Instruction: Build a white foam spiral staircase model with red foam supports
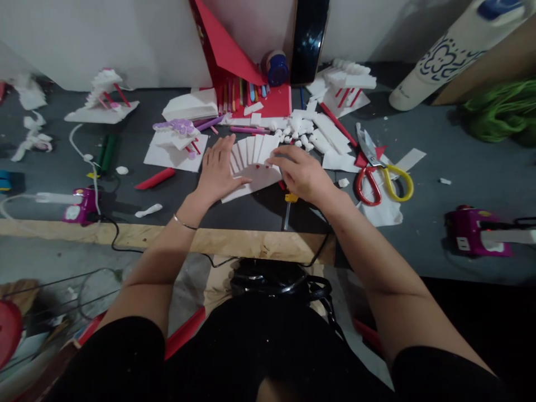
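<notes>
A white folded paper piece [248,152] with fan-like pleats stands over a white sheet [247,187] near the table's front edge. My left hand [218,172] rests against its left side, fingers spread and the thumb lying over the sheet. At the right end of the pleats, the thumb and index finger of my right hand [299,170] pinch the paper's edge. Small red bits show beneath the pleats. Below my right hand lies a yellow-handled tool [288,205] with a metal shaft, its upper part hidden.
Scissors [379,167] lie right of my right hand. White scraps [299,125] and markers [245,97] are behind the pleats. Small paper models [176,139] stand left and back. A bottle [444,61] leans back right; purple devices [473,231] sit at both sides.
</notes>
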Action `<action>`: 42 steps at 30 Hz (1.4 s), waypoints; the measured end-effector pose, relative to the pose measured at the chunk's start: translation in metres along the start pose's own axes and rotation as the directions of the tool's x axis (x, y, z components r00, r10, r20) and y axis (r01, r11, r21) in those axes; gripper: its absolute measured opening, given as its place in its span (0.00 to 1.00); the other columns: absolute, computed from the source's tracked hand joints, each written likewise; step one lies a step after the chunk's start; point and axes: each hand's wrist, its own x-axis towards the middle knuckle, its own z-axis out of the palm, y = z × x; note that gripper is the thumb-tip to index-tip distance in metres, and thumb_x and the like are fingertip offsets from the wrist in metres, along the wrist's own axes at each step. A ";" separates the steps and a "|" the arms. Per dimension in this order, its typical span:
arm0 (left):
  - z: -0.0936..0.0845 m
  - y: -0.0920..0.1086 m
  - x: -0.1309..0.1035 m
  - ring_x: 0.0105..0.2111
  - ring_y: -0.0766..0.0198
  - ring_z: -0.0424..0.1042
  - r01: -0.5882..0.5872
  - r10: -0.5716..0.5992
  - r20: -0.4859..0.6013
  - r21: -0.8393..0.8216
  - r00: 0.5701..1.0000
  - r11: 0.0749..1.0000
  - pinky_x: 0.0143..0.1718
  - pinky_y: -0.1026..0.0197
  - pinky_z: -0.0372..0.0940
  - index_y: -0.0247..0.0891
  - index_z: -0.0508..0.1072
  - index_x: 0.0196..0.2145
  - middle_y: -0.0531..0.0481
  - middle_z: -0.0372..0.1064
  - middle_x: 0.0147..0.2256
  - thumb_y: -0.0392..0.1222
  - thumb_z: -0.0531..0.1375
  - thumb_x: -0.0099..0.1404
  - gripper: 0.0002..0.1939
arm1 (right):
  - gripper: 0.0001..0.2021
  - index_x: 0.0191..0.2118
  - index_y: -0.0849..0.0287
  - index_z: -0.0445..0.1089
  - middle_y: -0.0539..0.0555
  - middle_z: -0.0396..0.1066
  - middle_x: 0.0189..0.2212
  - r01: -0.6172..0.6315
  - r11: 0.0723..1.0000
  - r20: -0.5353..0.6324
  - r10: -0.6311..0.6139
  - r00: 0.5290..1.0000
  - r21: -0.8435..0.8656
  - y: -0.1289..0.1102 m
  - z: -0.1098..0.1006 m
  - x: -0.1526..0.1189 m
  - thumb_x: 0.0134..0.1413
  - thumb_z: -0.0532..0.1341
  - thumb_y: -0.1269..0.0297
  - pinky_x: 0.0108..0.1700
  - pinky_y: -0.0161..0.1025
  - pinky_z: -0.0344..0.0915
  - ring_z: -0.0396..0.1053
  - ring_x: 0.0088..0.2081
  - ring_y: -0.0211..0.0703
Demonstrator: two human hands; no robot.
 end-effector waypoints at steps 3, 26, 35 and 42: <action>0.010 -0.017 0.010 0.70 0.36 0.60 -0.021 0.013 0.100 0.087 0.995 0.996 0.72 0.38 0.55 0.37 0.52 0.75 0.29 0.59 0.70 0.76 0.67 0.57 0.61 | 0.26 0.59 0.52 0.72 0.59 0.74 0.58 -0.011 1.000 0.007 0.011 1.000 0.008 -0.001 0.001 -0.001 0.61 0.52 0.79 0.61 0.56 0.72 0.71 0.61 0.52; -0.017 -0.011 -0.080 0.65 0.32 0.65 0.171 -0.200 0.155 0.180 0.967 0.969 0.63 0.34 0.63 0.39 0.52 0.75 0.29 0.64 0.66 0.70 0.62 0.65 0.52 | 0.24 0.61 0.57 0.73 0.60 0.74 0.60 0.028 0.999 0.125 -0.032 0.992 0.028 -0.063 0.016 -0.021 0.65 0.51 0.78 0.59 0.53 0.74 0.72 0.59 0.51; -0.002 -0.001 -0.020 0.69 0.38 0.62 0.091 -0.130 0.268 0.155 0.955 0.984 0.70 0.37 0.55 0.36 0.50 0.76 0.30 0.61 0.69 0.67 0.63 0.67 0.52 | 0.22 0.60 0.53 0.74 0.58 0.75 0.60 -0.143 0.987 0.105 0.150 0.983 -0.074 -0.043 0.000 -0.020 0.67 0.54 0.75 0.60 0.55 0.68 0.68 0.62 0.55; -0.011 0.011 -0.018 0.77 0.41 0.46 -0.101 0.080 0.204 0.096 0.976 0.990 0.76 0.32 0.41 0.37 0.53 0.75 0.33 0.49 0.75 0.63 0.59 0.72 0.44 | 0.20 0.59 0.55 0.75 0.60 0.76 0.60 -0.244 0.960 0.074 0.256 0.964 -0.139 -0.056 0.000 -0.014 0.69 0.53 0.73 0.60 0.55 0.68 0.68 0.61 0.55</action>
